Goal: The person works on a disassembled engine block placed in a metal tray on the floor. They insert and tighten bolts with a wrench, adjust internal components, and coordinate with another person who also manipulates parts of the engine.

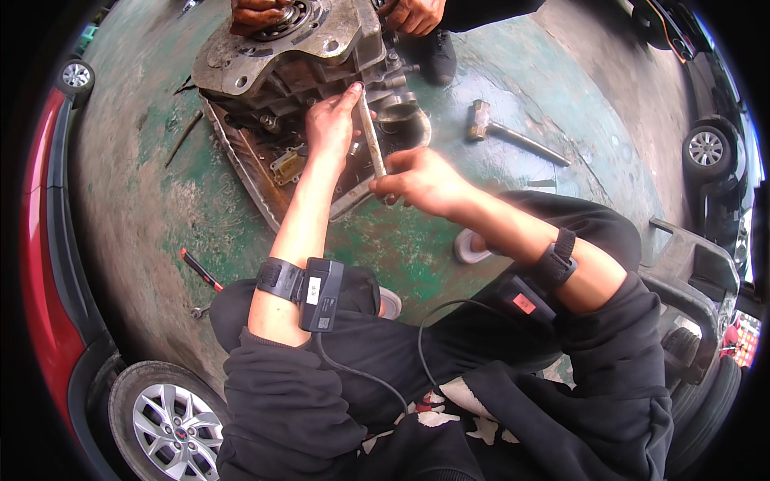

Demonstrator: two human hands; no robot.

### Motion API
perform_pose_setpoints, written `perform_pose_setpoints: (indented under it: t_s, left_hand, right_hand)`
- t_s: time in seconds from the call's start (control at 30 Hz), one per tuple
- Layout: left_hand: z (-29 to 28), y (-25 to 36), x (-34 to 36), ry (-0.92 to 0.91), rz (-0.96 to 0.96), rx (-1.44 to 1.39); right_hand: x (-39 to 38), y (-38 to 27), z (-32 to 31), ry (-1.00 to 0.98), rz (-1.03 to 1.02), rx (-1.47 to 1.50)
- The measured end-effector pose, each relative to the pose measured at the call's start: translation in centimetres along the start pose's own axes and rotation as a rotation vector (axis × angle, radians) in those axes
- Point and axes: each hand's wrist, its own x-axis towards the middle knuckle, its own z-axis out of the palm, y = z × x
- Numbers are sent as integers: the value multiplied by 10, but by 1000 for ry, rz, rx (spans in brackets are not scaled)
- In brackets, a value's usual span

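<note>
Right hand (421, 180) pinches the lower end of a flat metal bar (371, 136); left hand (330, 124) fingers closed on its top, against the gearbox housing (281, 56) on the green floor (160, 200). Best to keep both grips firm and the bar aligned. Hammer (513, 132) beyond; another person's hands (413, 14) at the housing's far edge.

The gearbox (281, 64) fills the ground ahead, and a tray (265, 176) under it spreads toward the person. Another person's hands (413, 12) crowd its far top, closing that side. A metal bar (371, 136), held between the left hand (329, 124) and right hand (417, 180), crosses the near face of the housing. Right of it, bare floor (481, 184) lies open up to a hammer (513, 132). Left, the floor is open but for thin rods (184, 136) and a red-handled tool (200, 271). Cars (48, 240) wall both outer edges.
</note>
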Motion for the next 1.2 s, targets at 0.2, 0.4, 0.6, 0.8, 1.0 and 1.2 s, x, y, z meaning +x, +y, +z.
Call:
perform_pose_setpoints:
  t_s: [0.2, 0.4, 0.6, 0.8, 1.0, 1.2]
  left_hand:
    - [2, -3, 2, -21, -20, -72]
    - [0, -4, 3, -40, -54, -89]
    - [3, -5, 3, -46, -65, -85]
    - [-1, -2, 1, -74, -76, -44]
    - [-4, 3, -3, -63, -100, 43]
    - [-1, 4, -6, -4, -117, 70]
  right_hand:
    - [-20, -6, -25, 92, -138, -387]
    - [-26, -17, -58, 239, -151, -481]
    - [-10, -14, -91, 438, -111, 7]
    - [13, -7, -102, 540, -56, 229]
    - [27, -9, -106, 574, -25, 82]
    - [23, -10, -107, 505, 24, 65]
